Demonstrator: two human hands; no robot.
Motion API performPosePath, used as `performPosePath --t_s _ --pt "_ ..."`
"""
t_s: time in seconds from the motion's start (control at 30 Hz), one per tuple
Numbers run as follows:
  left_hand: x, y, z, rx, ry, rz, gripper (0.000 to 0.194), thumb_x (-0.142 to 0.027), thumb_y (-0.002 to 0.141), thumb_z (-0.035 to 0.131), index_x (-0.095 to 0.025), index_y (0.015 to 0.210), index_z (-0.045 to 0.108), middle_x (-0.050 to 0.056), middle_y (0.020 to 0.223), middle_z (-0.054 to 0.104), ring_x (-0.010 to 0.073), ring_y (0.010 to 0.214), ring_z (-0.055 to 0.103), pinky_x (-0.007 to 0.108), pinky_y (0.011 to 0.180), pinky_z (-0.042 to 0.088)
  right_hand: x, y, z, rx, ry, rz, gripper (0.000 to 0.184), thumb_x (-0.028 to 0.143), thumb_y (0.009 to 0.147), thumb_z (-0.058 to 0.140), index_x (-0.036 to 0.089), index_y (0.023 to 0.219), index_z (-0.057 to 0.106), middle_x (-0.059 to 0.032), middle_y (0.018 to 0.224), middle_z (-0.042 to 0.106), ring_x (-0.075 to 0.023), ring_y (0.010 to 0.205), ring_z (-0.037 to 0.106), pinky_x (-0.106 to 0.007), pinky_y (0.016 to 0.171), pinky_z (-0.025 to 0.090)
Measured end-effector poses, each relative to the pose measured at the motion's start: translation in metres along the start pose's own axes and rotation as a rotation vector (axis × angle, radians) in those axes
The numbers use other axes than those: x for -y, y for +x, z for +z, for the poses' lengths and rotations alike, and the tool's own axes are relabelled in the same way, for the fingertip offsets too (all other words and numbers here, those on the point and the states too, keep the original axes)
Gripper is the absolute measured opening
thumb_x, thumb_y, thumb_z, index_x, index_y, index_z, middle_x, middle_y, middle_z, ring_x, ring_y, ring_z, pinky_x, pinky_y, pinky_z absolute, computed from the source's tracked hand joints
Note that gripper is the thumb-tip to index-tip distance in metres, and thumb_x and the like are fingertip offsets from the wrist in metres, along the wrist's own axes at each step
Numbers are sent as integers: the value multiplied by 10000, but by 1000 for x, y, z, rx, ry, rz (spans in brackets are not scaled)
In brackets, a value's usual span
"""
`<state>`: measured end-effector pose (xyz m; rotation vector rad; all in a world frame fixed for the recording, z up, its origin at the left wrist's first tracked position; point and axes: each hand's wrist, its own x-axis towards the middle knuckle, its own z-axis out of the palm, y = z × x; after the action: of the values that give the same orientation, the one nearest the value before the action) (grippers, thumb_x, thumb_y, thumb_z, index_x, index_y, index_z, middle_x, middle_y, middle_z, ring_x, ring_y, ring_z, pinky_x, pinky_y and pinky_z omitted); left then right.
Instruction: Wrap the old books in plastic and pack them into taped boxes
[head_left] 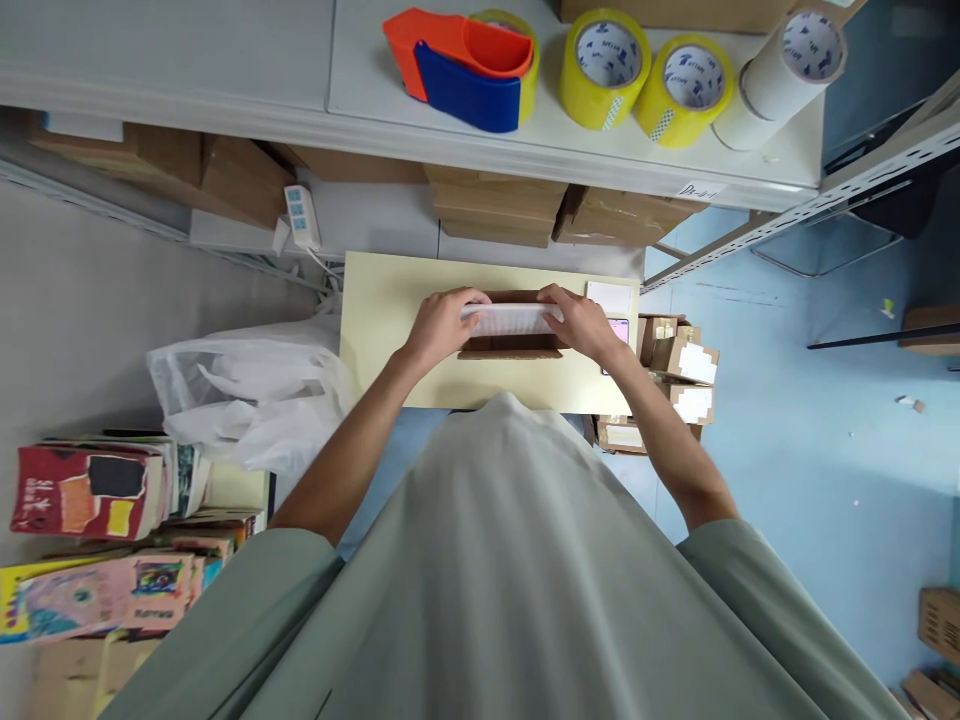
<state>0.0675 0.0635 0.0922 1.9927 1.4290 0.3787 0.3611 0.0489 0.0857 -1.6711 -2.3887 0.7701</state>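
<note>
My left hand (441, 326) and my right hand (583, 322) grip the two ends of a white, ridged, translucent package (512, 320). What is inside the package cannot be made out. It is held level over an open cardboard box (510, 353), whose brown walls show behind and in front of it. The box rests on a pale yellow table (390, 310). Beside my right hand lie a phone (619, 329), partly hidden, and a white card or label stack (609, 296).
Above the table, a shelf (225, 90) holds an orange-and-blue tape dispenser (469, 75), yellow tape rolls (606, 65) and white rolls (795, 70). White plastic bags (259, 385) and books (90, 490) are at left. Small cartons (684, 360) stand right of the table.
</note>
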Motion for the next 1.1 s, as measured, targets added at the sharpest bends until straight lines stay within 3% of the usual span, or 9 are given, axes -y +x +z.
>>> performPosePath --t_s 0.27,0.43,0.53,0.6,0.73,0.8,0.9,1.0,1.1 --pt "25 8 43 52 -45 -92 364 -93 962 626 -223 1263 785 88 1261 854 304 1226 788 455 1151 579 6 -3 19 148 -126 144 363 241 1104 480 212 1430 636 -177 1287 816 -387 1023 772 -438 826 565" --pt "27 5 51 70 -38 -123 343 -81 988 567 -211 1212 792 111 1280 844 313 1234 780 462 1126 592 9 -1 22 186 -138 189 417 219 1127 452 211 1480 673 -170 1355 808 -376 1137 774 -451 905 593" --pt "29 -5 40 12 6 -132 325 -129 1020 571 -211 1261 774 119 1322 820 316 1226 772 471 1137 583 7 -7 21 104 -99 150 435 176 1108 455 215 1454 716 -146 1503 744 -349 1260 739 -459 1001 615" --pt "35 -17 29 -90 29 -139 324 -175 1029 595 -216 1312 747 134 1377 782 331 1278 740 485 1166 565 0 -15 20 -36 -56 142 423 186 1113 442 206 1413 739 -153 1501 731 -342 1330 701 -463 1045 620" --pt "53 -42 16 -292 17 -272 486 -325 980 747 -200 1441 655 186 1500 679 359 1319 712 496 1202 540 -23 -35 23 -301 69 295 430 437 1149 498 166 1380 738 -212 1406 734 -362 1229 748 -497 965 660" --pt "61 -48 19 -272 -21 -405 567 -412 938 810 -195 1431 636 181 1480 698 331 1180 774 475 1141 574 -34 -40 31 -323 170 398 588 636 1099 583 140 1377 732 -231 1368 751 -365 1104 798 -520 933 669" --pt "66 -49 32 -178 -102 -555 425 -427 932 799 -214 1278 672 121 1274 812 286 1015 817 428 1049 602 -43 -41 47 -282 389 493 751 800 1007 638 136 1340 747 -217 1260 817 -358 1036 825 -511 921 677" --pt "63 -45 43 -176 -162 -582 220 -353 944 739 -236 1126 696 86 1107 853 269 974 826 397 991 611 -41 -36 62 -300 502 530 746 818 1017 583 145 1268 783 -208 1196 849 -361 1053 827 -493 910 681" --pt "62 -44 42 -205 -182 -551 163 -329 948 698 -239 1084 711 75 1049 857 254 926 826 386 963 615 -31 -33 70 -351 450 530 667 756 1056 546 163 1184 823 -203 1183 855 -371 1069 825 -509 953 672"
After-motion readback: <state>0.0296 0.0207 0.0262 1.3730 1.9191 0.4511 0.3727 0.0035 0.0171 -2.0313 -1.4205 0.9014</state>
